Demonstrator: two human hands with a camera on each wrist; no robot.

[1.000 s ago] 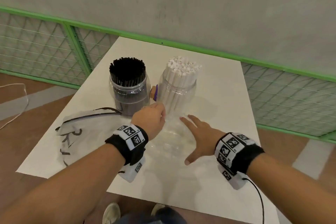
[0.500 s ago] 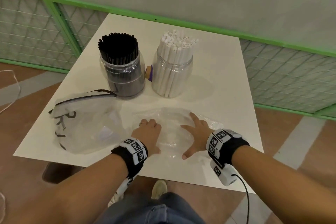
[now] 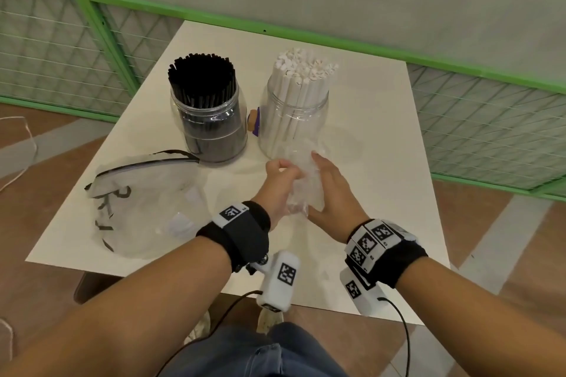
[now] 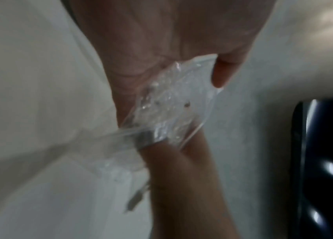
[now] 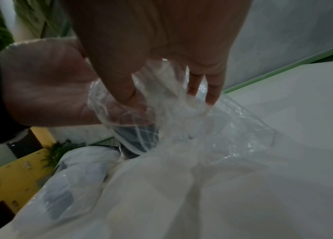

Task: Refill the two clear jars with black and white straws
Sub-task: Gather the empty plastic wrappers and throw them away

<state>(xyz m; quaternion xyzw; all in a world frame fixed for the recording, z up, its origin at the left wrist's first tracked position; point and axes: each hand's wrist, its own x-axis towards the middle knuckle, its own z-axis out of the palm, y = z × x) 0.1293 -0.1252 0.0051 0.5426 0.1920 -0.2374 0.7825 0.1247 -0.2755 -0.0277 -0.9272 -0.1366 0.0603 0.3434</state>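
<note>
On your far left, a clear zip bag [image 3: 144, 199] with a dark zipper edge lies flat on the white table [image 3: 376, 138]. Black marker strokes run down its near-left side, but you cannot make out what they spell. Just beyond its far corner stands the jar of black straws [image 3: 211, 128], upright, the black straws [image 3: 202, 76] packed tight and rising above the rim. Between the two jars a small tan and purple object [image 3: 255, 124] sits mostly hidden; it cannot be identified. To its right is the jar of white straws [image 3: 291, 122], also upright and full, with the white straws [image 3: 304, 70] fanning slightly above the mouth. Neither jar shows a label you can read.

In front of that second jar, your left hand [image 3: 280, 184] has its fingers curled around a crumpled clear plastic bag [image 3: 306, 190], bunching it. In the left wrist view the film is gathered in the palm. Your right hand [image 3: 332, 196] presses against the other side of the same bag; in the right wrist view, its fingers [image 5: 212, 84] bend down into the film and hold it. Both wrists wear black bands with square black-and-white coded markers [image 3: 370, 240].
</note>
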